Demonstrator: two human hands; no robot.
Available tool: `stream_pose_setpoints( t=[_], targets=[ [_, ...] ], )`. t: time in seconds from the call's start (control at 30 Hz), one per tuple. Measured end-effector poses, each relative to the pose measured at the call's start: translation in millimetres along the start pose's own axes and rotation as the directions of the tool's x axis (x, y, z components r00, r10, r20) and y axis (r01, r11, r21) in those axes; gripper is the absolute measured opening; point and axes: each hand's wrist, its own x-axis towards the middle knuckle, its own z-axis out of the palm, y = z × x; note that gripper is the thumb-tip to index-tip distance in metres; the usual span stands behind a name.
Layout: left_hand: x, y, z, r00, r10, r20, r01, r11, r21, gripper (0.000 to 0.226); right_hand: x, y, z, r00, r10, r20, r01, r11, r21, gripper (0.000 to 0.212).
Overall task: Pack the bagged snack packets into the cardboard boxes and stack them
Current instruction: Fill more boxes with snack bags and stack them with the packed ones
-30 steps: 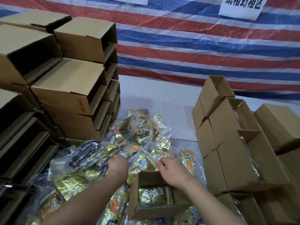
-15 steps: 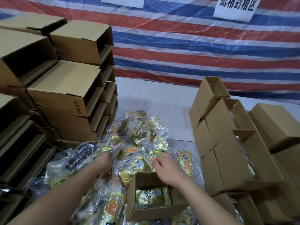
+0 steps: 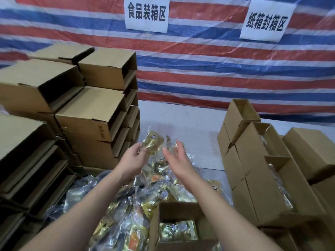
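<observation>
Left hand (image 3: 133, 157) is raised above the pile, fingers pinching a clear bagged snack packet (image 3: 152, 143) by its lower edge; the packet stands up at about 12 o'clock from the hand. Probably lifted clear so it can be squared up before boxing.

Right hand (image 3: 176, 157) is just beside it at 3 o'clock, palm turned in, fingers straight and spread wide, holding nothing. It looks set to take or steady the packet's other side; contact can't be confirmed because of blur.

Both forearms reach up from 6 o'clock and converge toward the middle.

The open box (image 3: 164, 211) sits at 6 o'clock, directly below the hands, mouth up, one gold packet (image 3: 178, 230) already lying flat inside. Its near placement keeps the drop short.

The loose packet pile (image 3: 126, 205) covers the bench (image 3: 190, 124) between the hands and the box, spreading to 7 o'clock.

Empty boxes (image 3: 90, 113) are stacked on their sides at 9–10 o'clock, mouths facing right, easy to grab. Filled boxes (image 3: 262, 160) stand at 3 o'clock, bags showing at their open tops.

Judgement: mid-pack, box barely filled, and nothing from this box is stacked yet.
</observation>
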Motion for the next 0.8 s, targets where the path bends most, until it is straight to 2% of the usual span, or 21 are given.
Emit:
stream_pose_setpoints(
  t=[0.1,0.2,0.37,0.47,0.53,0.63,0.7,0.8],
  targets=[
    [-7,45,5,0.992,0.123,0.011,-0.121,0.986,-0.115,0.020,8,-33,-3,1.000,0.018,0.020,-0.022,0.976,0.219,0.099],
    [-14,74,13,0.987,0.163,-0.013,-0.161,0.956,-0.244,0.025,5,-55,-7,0.999,-0.035,0.014,0.028,0.926,0.378,0.105],
    [-17,105,24,0.976,0.162,-0.147,-0.203,0.924,-0.325,0.034,-5,-66,-10,0.990,-0.113,-0.088,0.140,0.894,0.425,0.076],
    [-17,116,29,0.953,0.187,-0.238,-0.243,0.942,-0.232,0.034,-13,-66,-12,0.986,-0.102,-0.130,0.150,0.876,0.458,0.075],
    [-17,117,32,0.962,0.160,-0.222,-0.219,0.937,-0.273,0.039,-19,-64,-15,0.982,-0.097,-0.161,0.164,0.861,0.482,0.078],
    [-21,119,43,0.981,0.118,-0.154,-0.178,0.860,-0.479,0.053,-28,-61,-17,0.963,-0.119,-0.240,0.231,0.823,0.518,0.074],
    [-27,121,53,0.989,0.092,-0.114,-0.141,0.822,-0.551,0.060,-33,-58,-16,0.943,-0.117,-0.311,0.274,0.804,0.529,0.070],
    [-34,119,70,0.996,0.045,-0.082,-0.086,0.788,-0.610,0.060,-38,-50,-19,0.926,-0.110,-0.361,0.266,0.868,0.418,0.064]
  ],
)
